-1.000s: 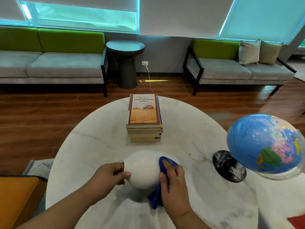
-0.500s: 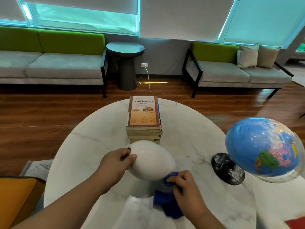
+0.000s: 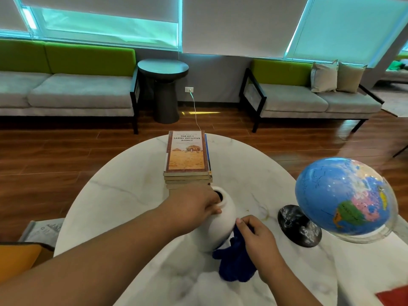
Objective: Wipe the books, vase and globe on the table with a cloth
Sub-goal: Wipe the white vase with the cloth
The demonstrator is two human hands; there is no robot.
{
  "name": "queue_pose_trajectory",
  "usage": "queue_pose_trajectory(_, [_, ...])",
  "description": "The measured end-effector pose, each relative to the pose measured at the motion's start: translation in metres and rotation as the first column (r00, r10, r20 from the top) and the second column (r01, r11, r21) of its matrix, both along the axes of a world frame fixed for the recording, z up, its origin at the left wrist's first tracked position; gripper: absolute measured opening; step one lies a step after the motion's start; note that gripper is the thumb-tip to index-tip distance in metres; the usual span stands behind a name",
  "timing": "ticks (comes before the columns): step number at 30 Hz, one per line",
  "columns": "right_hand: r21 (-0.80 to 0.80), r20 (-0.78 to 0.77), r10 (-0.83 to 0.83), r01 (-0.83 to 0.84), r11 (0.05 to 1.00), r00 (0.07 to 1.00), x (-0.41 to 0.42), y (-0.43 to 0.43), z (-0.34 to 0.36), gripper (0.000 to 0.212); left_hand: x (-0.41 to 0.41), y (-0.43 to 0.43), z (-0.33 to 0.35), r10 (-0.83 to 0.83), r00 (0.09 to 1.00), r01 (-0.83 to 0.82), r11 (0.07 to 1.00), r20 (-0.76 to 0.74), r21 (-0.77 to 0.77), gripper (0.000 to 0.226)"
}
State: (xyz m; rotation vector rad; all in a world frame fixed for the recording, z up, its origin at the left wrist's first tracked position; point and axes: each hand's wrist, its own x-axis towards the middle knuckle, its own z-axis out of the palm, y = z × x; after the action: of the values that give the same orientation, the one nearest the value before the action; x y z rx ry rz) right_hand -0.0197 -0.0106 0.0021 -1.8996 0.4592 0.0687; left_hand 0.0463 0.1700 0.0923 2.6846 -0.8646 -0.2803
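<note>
Head view: white vase (image 3: 223,219) prob tilted, mouth toward book stack (image 3: 187,157), left hand (image 3: 194,204) gripping its rim; right hand (image 3: 259,241) pinches blue cloth (image 3: 234,263) at vase's lower right

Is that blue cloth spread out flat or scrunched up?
Scrunched up: the blue cloth lies in crumpled folds under the right hand, which grips it low against the white vase.

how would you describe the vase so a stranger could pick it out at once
On the round white marble table, look at the near end of the stack of books, left of the globe. The vase is gripped at its mouth by the left hand, the right hand holding a blue cloth at its side; it alone is plain white and egg-shaped.
</note>
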Motion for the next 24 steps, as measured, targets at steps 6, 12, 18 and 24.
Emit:
queue_pose_trajectory(6, [-0.018, -0.134, 0.004, -0.006, 1.000, 0.991, -0.007, -0.013, -0.008, 0.009, -0.003, 0.002, -0.006, -0.026, 1.000, 0.025, 0.999, -0.004, -0.034, 0.031])
queue_pose_trajectory(12, [-0.120, -0.216, 0.144, -0.172, 0.978, 0.966, -0.009, -0.011, -0.002, 0.028, -0.011, 0.011, -0.016, 0.032, 0.999, -0.030, 0.974, 0.008, -0.223, 0.030])
queue_pose_trajectory(18, [-0.113, -0.258, 0.348, -0.386, 0.916, 0.901, -0.007, -0.005, 0.009, 0.064, -0.019, 0.026, -0.037, 0.109, 0.978, -0.146, 0.967, -0.180, -0.207, 0.074])
queue_pose_trajectory(24, [-0.091, -0.228, 0.399, -0.428, 0.899, 0.888, 0.006, 0.020, 0.006, 0.088, -0.028, 0.032, -0.044, 0.183, 0.981, -0.195, 0.941, -0.070, -0.278, 0.065])
